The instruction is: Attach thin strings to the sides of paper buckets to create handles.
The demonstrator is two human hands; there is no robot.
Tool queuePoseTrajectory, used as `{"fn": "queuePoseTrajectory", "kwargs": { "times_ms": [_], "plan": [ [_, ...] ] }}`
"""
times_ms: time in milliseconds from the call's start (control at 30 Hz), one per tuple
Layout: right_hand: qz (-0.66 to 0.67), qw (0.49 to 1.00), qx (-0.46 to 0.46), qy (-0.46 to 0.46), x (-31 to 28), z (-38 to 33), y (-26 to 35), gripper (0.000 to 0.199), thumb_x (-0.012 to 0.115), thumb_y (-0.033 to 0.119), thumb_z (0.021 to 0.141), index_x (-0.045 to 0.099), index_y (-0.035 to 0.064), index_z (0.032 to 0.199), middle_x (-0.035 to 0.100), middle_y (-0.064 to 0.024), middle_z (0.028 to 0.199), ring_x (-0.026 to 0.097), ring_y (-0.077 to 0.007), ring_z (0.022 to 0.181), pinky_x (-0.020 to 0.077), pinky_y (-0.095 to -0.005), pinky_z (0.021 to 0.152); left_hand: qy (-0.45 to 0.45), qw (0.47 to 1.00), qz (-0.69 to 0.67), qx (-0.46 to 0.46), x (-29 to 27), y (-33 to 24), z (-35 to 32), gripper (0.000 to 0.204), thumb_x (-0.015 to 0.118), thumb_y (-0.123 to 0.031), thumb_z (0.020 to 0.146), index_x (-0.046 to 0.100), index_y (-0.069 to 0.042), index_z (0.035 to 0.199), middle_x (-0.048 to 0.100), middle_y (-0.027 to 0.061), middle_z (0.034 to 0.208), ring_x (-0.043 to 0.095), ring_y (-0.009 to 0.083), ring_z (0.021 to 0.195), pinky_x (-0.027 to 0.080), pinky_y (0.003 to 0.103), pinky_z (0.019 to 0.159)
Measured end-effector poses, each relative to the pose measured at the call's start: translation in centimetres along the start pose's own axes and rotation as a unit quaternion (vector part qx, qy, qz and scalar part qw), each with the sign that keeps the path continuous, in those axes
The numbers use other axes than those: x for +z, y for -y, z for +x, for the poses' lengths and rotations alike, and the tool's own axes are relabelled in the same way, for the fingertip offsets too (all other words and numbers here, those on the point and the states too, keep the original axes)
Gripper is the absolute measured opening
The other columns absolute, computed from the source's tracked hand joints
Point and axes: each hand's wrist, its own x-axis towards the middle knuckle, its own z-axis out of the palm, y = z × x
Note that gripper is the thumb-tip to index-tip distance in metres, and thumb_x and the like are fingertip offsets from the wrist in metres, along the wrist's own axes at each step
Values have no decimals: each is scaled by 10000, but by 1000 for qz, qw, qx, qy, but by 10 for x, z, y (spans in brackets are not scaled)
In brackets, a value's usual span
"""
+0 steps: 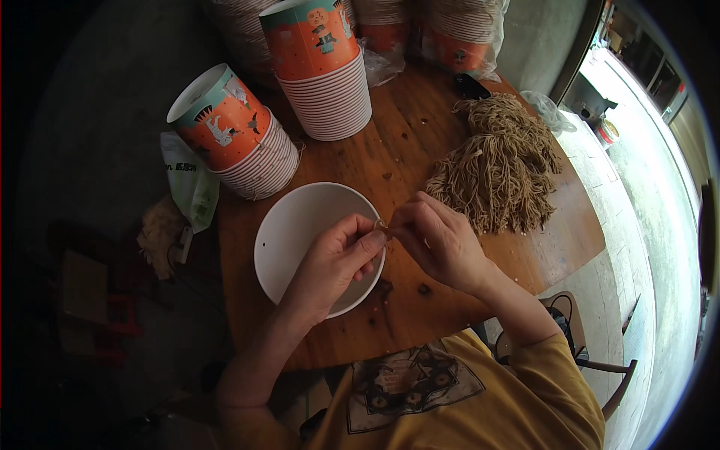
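A white paper bucket (289, 232) sits in front of me, its open mouth facing up, with a small dark hole in its left wall. My left hand (341, 259) is over its right side, thumb and forefinger pinched on a short cord (382, 224) that shows as a small loop. My right hand (439, 240), just beyond the bucket's right rim, pinches the same cord, its fingertips close to the left ones. Most of the cord is hidden by my fingers. To the right of my right hand lies a thick heap of tan cords (499, 169).
Two stacks of nested orange-and-green paper buckets, an upright stack (322, 82) and a tilted stack (236, 135), stand at the far left of the wooden table (405, 157). Plastic-wrapped stacks (461, 37) line the back. A black object (470, 86) lies behind the cords.
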Motion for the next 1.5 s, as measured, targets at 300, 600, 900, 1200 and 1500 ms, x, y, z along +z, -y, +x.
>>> {"fn": "queuePoseTrajectory", "kwargs": {
  "times_ms": [300,600,900,1200,1500],
  "plan": [
    [31,998,59,-21,8,-9,0,112,548,-33,844,476,6,922,513,-124,850,530,-311,742,448,-360,642,-7,991,95,98,-2,12,3,134,549,-177,942,521,-51,905,523,-48,776,464,31,679,397,198,595],
    [-2,999,32,-23,13,-18,-7,144,578,18,849,452,8,916,504,-138,828,553,-343,746,465,-402,616,-17,998,22,51,-1,-1,8,66,554,-116,904,519,-66,881,531,-16,772,468,47,695,390,196,648],
    [218,945,241,-36,0,-16,15,66,552,61,910,498,23,915,533,-46,812,535,-113,651,447,-250,573,9,991,-114,-70,4,-6,5,77,558,-142,920,539,-72,944,581,10,864,535,65,795,444,212,750],
    [114,985,122,39,-6,-23,26,164,640,38,825,584,17,977,580,-91,896,592,-195,755,474,-290,641,55,976,-188,-93,0,-5,6,107,576,-87,892,518,-71,981,570,20,941,559,99,852,460,256,803],
    [43,999,13,1,-10,1,-3,176,652,48,777,571,42,933,536,-110,1039,534,-286,931,472,-386,802,21,994,-102,-38,8,-4,4,158,555,-4,839,459,-64,949,547,32,898,549,95,831,457,249,752]
  ]
}}
